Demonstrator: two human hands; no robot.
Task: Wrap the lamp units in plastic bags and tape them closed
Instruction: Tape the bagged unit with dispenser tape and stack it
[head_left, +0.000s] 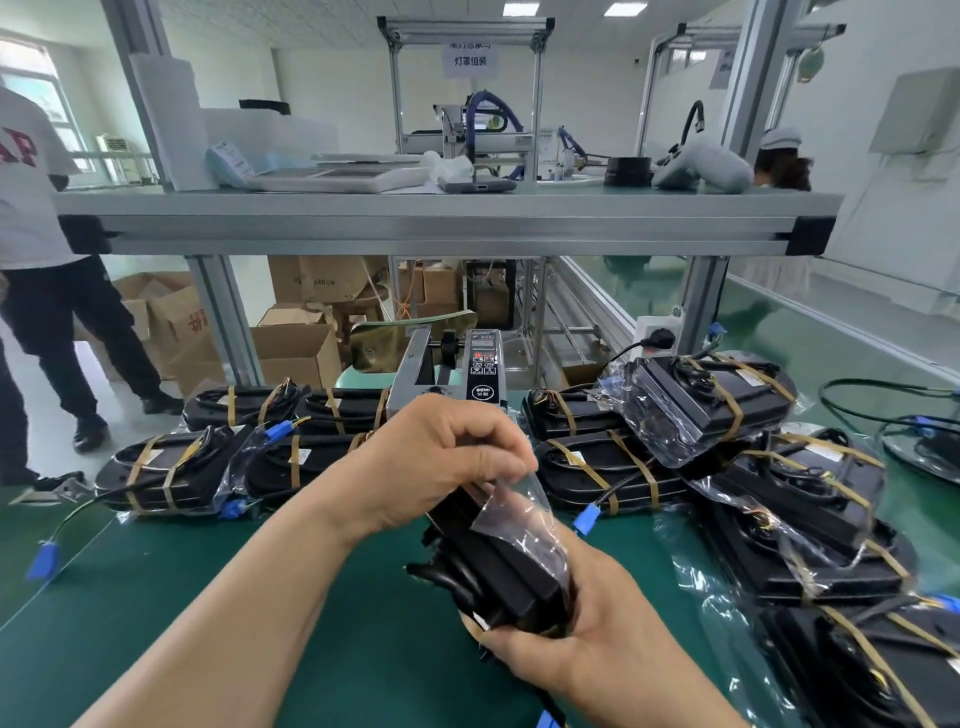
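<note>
The left hand (447, 467) is pinching the top edge of a clear plastic bag (519, 512), fingers curled tight on the film, & is holding it over the upper end of a black lamp unit (493, 566). The right hand (597, 644) is gripping the unit's lower end from below, fingers wrapped round it. The unit is being held tilted in the air above the mid of the green bench (234, 623), toward the near edge, w/ the bag covering its upper right side. How far down the bag is reaching can't be told, as the right hand is hiding that end.

A grey tape dispenser (470, 371) is standing just behind the hands, near the bench's far edge. Left of it, bagged units (202, 467) w/ brown tape bands are lying in two rows toward the far left corner. On the right side a pile of bagged units (717, 410) is spreading from the far edge to the near right corner, some overlapping. A blue plug (587, 519) on a cable is lying btwn the held unit & the pile.

A metal shelf (447, 221) is spanning overhead, carrying odd items. Beyond the bench, cardboard boxes (296, 345) are sitting on the floor, & a person (36, 234) in a white top is standing at the left.
</note>
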